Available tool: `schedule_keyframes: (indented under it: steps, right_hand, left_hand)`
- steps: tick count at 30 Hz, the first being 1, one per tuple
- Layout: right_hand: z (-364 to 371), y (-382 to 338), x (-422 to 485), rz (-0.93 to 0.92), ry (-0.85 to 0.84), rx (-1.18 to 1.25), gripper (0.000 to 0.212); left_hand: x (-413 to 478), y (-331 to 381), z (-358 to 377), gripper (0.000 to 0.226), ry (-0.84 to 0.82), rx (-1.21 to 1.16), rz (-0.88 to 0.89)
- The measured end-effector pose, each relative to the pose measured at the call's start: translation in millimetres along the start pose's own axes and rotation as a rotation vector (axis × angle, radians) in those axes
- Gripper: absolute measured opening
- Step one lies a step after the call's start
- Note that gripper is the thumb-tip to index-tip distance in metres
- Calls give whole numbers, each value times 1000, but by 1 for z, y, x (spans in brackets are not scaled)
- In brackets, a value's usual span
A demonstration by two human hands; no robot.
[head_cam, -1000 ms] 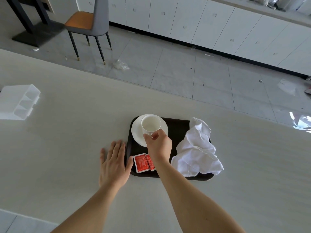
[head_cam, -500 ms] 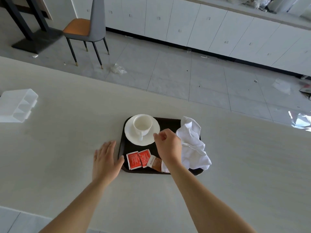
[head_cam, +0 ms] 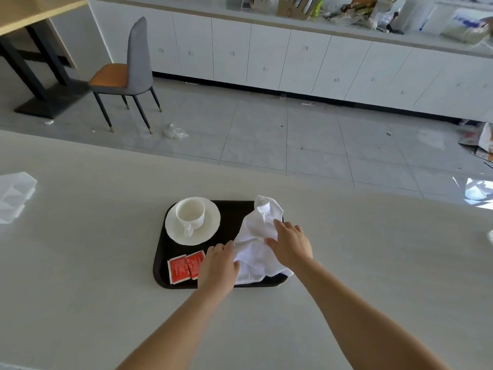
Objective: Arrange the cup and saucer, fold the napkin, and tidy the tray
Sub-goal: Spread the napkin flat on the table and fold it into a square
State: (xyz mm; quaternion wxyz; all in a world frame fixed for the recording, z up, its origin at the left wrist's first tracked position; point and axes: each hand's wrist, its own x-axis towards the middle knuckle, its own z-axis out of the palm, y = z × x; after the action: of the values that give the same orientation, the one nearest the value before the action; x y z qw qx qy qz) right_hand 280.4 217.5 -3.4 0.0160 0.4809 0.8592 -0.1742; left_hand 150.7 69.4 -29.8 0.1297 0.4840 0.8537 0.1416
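A dark tray (head_cam: 234,209) lies on the pale table. A white cup (head_cam: 190,212) stands upright on a white saucer (head_cam: 210,228) in the tray's far left corner, its handle pointing toward me. A crumpled white napkin (head_cam: 256,231) covers the tray's right side. Two red packets (head_cam: 184,267) lie at the near left of the tray. My right hand (head_cam: 290,243) rests on the napkin, thumb and fingers pinching a fold. My left hand (head_cam: 217,268) is over the tray's near edge, fingers curled against the napkin's left edge; its grip is hidden.
A white plastic organiser (head_cam: 13,196) sits at the table's far left. Beyond the table's far edge are a tiled floor, a grey chair (head_cam: 128,76) and white cabinets.
My right hand let go of the cup, which now sits on the saucer, and moved right onto the napkin. My left hand moved from the table beside the tray to the napkin's left edge.
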Motion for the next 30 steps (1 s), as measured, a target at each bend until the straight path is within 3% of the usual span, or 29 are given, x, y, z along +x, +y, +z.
schedule_keyframes:
  steps: [4,7,9,11,17,22,27,30]
  right_hand:
    - [4,0,5,-16,24,15,29]
    - [0,4,6,-50,23,76,24]
    - [-8,10,1,-61,60,200,6]
    - [-18,16,-6,-54,153,335,15]
    - [-65,34,-38,-77,372,539,6]
    - [-99,76,-67,9,509,571,5]
    - [-113,162,-107,317,668,558,16]
    - [-97,218,-134,490,478,329,23]
  left_hand:
    - [3,2,0,13,-20,-17,-12]
    - [0,3,-7,22,3,-96,-24]
    - [-1,7,-15,28,51,-228,-59]
    - [-2,12,-26,14,122,-318,-72]
    - [-6,45,-69,20,351,-268,39]
    - [-6,90,-85,26,353,-339,245]
    - [-29,125,-49,19,471,-174,544]
    - [-54,136,-3,13,390,16,803]
